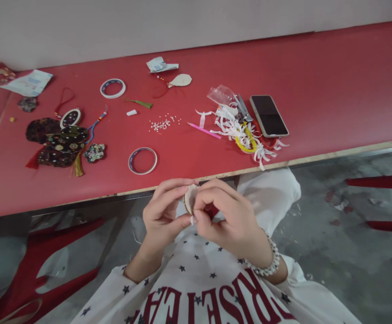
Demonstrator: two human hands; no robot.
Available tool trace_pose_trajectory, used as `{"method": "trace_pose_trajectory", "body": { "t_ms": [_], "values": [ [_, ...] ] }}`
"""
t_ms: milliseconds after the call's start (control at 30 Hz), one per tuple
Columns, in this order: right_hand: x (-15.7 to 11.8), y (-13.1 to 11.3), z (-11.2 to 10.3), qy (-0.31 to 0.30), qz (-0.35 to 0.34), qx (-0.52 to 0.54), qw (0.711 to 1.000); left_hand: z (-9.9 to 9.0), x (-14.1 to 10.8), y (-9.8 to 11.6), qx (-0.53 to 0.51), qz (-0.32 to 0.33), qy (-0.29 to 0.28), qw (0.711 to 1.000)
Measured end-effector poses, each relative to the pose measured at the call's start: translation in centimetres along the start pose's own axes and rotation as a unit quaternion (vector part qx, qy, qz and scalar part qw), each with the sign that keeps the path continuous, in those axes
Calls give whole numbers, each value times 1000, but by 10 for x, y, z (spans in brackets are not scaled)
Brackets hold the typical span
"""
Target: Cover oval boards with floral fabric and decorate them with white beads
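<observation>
Between my two hands, just off the table's front edge, is a small pale flat piece with a brownish rim. My left hand grips it from the left, thumb below and fingers above. On the other side my right hand is closed, with thumb and forefinger pinched at the piece's right edge. A bit of white shows at the lower edge by my left thumb. What exactly the right fingertips pinch is hidden.
On the red table lie tape rolls, scattered white beads, a pink pen, scissors among white strips, a phone and dark patterned pouches. Red stools stand below.
</observation>
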State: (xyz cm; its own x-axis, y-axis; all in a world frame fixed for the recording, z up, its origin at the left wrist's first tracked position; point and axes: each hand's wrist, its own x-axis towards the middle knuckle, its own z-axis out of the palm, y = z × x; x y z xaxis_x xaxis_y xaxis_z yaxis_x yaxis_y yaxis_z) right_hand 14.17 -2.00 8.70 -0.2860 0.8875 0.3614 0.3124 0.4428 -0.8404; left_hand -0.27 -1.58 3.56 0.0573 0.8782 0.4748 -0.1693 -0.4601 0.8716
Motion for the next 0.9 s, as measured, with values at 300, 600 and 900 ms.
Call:
{"method": "trace_pose_trajectory", "body": {
  "t_ms": [300, 600, 900],
  "values": [
    [0, 8, 1, 68, 23, -2, 997, -2, 0, -12, -76, -27, 32, 996],
    [-9, 18, -6, 113, 50, -14, 992, -5, 0, -11, -70, -88, 100, 989],
    [-24, 36, -25, 77, 114, -109, 984, -11, 6, -8, -40, -88, 126, 987]
  ]
}}
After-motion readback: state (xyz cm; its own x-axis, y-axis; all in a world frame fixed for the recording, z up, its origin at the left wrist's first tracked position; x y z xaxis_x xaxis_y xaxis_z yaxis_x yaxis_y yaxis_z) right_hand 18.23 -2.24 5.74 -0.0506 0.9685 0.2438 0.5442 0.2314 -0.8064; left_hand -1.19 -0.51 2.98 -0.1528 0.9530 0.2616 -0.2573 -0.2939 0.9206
